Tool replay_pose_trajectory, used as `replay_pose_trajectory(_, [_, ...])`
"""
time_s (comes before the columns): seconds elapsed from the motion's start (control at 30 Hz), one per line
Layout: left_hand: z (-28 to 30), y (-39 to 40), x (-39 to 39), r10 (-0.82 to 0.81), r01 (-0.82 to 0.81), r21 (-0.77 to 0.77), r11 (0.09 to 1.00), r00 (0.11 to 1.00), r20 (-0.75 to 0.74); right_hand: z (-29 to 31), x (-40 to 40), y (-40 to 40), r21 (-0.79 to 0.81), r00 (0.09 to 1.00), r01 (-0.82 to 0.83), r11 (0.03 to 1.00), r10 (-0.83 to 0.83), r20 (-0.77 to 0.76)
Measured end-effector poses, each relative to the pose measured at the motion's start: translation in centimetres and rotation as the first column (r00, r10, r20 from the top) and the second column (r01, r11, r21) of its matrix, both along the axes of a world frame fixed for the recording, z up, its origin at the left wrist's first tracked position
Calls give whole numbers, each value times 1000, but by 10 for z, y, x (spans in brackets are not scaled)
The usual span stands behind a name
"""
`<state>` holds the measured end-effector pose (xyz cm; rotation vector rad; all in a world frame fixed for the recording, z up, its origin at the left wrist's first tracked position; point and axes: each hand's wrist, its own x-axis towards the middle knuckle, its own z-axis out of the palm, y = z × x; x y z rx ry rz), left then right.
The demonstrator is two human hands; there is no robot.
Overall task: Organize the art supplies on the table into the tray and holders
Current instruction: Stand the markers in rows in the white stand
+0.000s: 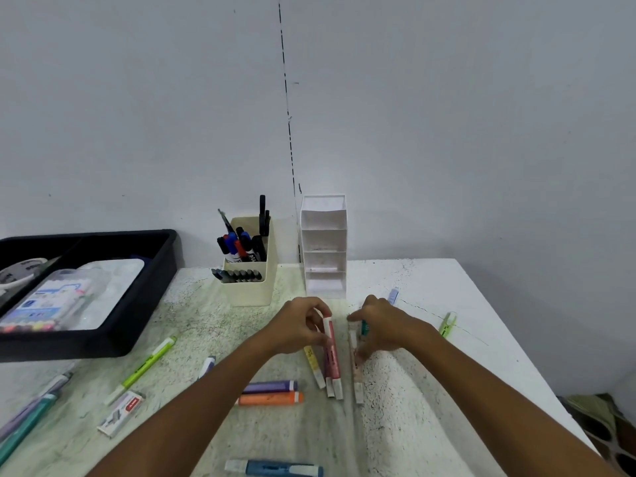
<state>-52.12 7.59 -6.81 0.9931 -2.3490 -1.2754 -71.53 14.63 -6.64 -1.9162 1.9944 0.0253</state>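
Both hands gathering markers before the holders.
Left hand grips pink marker; right hand pinches peach marker; cream holder, white organizer behind.

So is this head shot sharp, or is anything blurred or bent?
Head view: wide-angle bend, table edges curving; right hand smeared by motion blur; left hand and pink marker slightly soft; tray and holder clearer; light even, no glare.
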Motion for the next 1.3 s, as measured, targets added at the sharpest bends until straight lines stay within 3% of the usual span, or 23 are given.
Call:
replay_pose_trajectory(0.27, [-2,-5,5,28,-24,89,996,998,-52,-1,0,-4,32,994,30,999,-33,108])
replay_pose_trajectory(0.37, [6,-4,6,63,-46,156,987,993,-103,4,-5,-5,56,948,40,998,-56,314])
replay_pose_trajectory(0.47, [26,-3,5,115,-76,223,972,979,-169,19,-8,-4,38,802,57,998,-69,594])
replay_pose_trajectory(0.63, [87,-4,10,137,-115,94,989,954,-266,74,-6,-7,-197,651,136,971,62,757])
replay_pose_trajectory(0.77, [146,-16,14,153,-211,-88,974,886,-437,134,-5,-16,-444,595,289,848,205,777])
replay_pose_trajectory(0.9, [186,-32,6,144,-338,-298,893,840,-523,177,-7,-30,-642,612,393,659,334,717])
replay_pose_trajectory(1.0, [196,-40,-7,125,-404,-358,842,792,-598,183,-10,-40,-702,651,423,573,346,675])
replay_pose_trajectory(1.1, [185,-48,-23,105,-404,-427,809,814,-572,173,-13,-51,-719,706,405,565,306,639])
replay_pose_trajectory(1.3, [143,-66,-49,147,-349,-540,766,913,-381,144,-16,-63,-723,816,281,630,240,526])
